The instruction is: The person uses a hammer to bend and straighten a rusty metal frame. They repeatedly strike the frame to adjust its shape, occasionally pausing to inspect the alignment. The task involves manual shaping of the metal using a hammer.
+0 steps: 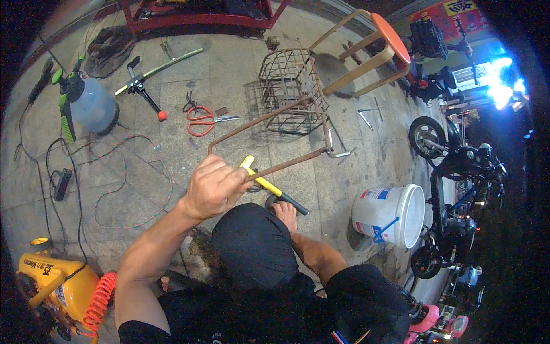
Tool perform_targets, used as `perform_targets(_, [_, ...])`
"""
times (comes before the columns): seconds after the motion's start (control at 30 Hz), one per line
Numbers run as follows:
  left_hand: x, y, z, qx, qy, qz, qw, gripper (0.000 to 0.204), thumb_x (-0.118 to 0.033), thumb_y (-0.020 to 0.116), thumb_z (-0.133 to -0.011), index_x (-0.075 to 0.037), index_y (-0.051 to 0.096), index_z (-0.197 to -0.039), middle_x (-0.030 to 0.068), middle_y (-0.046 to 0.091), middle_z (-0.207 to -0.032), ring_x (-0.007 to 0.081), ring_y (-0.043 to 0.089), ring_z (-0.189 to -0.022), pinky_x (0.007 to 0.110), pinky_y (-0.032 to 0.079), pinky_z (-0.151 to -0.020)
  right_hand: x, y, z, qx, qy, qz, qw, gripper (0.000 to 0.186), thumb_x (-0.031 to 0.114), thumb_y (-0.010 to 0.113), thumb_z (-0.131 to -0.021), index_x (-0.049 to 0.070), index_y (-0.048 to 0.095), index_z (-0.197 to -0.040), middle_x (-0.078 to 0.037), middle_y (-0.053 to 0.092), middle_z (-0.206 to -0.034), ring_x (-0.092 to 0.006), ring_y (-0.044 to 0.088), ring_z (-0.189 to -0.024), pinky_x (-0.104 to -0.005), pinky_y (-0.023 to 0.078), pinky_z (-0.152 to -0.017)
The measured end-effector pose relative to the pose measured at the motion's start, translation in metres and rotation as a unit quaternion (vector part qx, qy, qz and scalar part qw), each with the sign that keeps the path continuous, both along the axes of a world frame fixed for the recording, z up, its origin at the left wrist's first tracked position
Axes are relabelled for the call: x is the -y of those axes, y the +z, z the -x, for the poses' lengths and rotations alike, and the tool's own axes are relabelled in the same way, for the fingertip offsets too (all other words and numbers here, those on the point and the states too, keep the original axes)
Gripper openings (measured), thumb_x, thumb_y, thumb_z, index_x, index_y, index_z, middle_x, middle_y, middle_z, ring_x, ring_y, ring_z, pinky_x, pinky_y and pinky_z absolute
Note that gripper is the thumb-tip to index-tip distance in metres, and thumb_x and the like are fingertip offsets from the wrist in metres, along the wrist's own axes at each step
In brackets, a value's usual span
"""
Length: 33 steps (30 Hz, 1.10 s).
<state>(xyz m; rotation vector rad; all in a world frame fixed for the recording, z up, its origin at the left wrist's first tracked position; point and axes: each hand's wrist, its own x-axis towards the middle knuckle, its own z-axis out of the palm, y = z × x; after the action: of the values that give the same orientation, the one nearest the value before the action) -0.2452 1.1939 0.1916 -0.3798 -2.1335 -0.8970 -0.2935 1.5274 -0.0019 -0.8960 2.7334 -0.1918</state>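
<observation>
My left hand [215,183] is closed round the near end of a raised, rusty rectangular metal frame [289,162], whose far part reaches over a rusty wire basket [286,63]. Below the frame lies a yellow tool with a black grip [260,179]. My right hand [285,213] is low, just left of that grip's end, fingers curled at a small dark object that I cannot make out. A black cloth-covered rounded shape [252,243] between my arms partly hides it. Red-handled scissors [200,123] lie beyond my left hand.
A white bucket [381,215] stands right, with scooters [458,172] beyond. An orange-topped stool [387,40] is behind the basket. Left are a sprayer [94,109], cords, a yellow compressor [80,286] and a tool with a red knob [140,89]. A red metal stand [195,23] is behind.
</observation>
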Motion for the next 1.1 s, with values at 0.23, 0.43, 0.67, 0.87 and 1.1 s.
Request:
perform_targets(0.23, [-0.001,-0.003,-0.001,0.028,-0.001,-0.041,0.999,0.019,-0.011,0.075,-0.073,-0.003,0.061,-0.083,0.0077,0.054,-0.062,0.0265,0.052,-0.053,0.037,0.04,-0.054,0.002,0.003,-0.002,-0.005,-0.002,0.011,1.0,0.039,0.032,0.064,-0.08,0.01,0.059,-0.113,-0.013,0.053,-0.115,-0.0346,0.046,-0.113,-0.0481,0.034,-0.098])
perform_targets(0.43, [-0.004,-0.007,0.0,0.054,-0.006,-0.093,0.994,0.017,-0.01,0.073,-0.077,-0.003,0.062,-0.087,0.0087,0.058,-0.065,0.0295,0.055,-0.057,0.038,0.043,-0.055,0.002,0.004,-0.002,-0.007,-0.004,0.014,1.0,0.039,0.032,0.064,-0.08,0.01,0.059,-0.112,-0.013,0.054,-0.116,-0.0343,0.046,-0.113,-0.0481,0.035,-0.098])
perform_targets(0.67, [-0.009,-0.009,-0.004,0.232,-0.028,-0.345,0.909,0.018,-0.019,0.062,-0.093,-0.002,0.063,-0.088,0.0038,0.055,-0.063,0.0106,0.052,-0.056,0.028,0.04,-0.051,0.001,0.002,0.0,0.0,-0.005,0.004,1.0,0.041,0.032,0.063,-0.08,0.01,0.059,-0.114,-0.014,0.054,-0.118,-0.0348,0.047,-0.114,-0.048,0.035,-0.099])
perform_targets(0.87, [-0.005,-0.014,0.001,0.266,-0.114,-0.515,0.807,0.03,-0.028,0.054,-0.099,-0.001,0.062,-0.089,-0.0026,0.052,-0.064,0.0057,0.048,-0.054,0.023,0.04,-0.05,0.002,0.001,0.0,-0.001,-0.009,-0.006,1.0,0.04,0.033,0.062,-0.081,0.01,0.059,-0.114,-0.014,0.054,-0.118,-0.0343,0.047,-0.114,-0.0473,0.034,-0.099])
perform_targets(1.1, [0.0,-0.015,0.002,0.29,-0.182,-0.616,0.709,0.032,-0.032,0.054,-0.099,-0.002,0.061,-0.09,-0.0053,0.04,-0.055,0.0044,0.036,-0.046,0.025,0.041,-0.049,0.002,0.003,0.0,0.015,-0.012,0.006,1.0,0.04,0.033,0.062,-0.081,0.01,0.059,-0.113,-0.013,0.054,-0.118,-0.0343,0.046,-0.115,-0.047,0.034,-0.099])
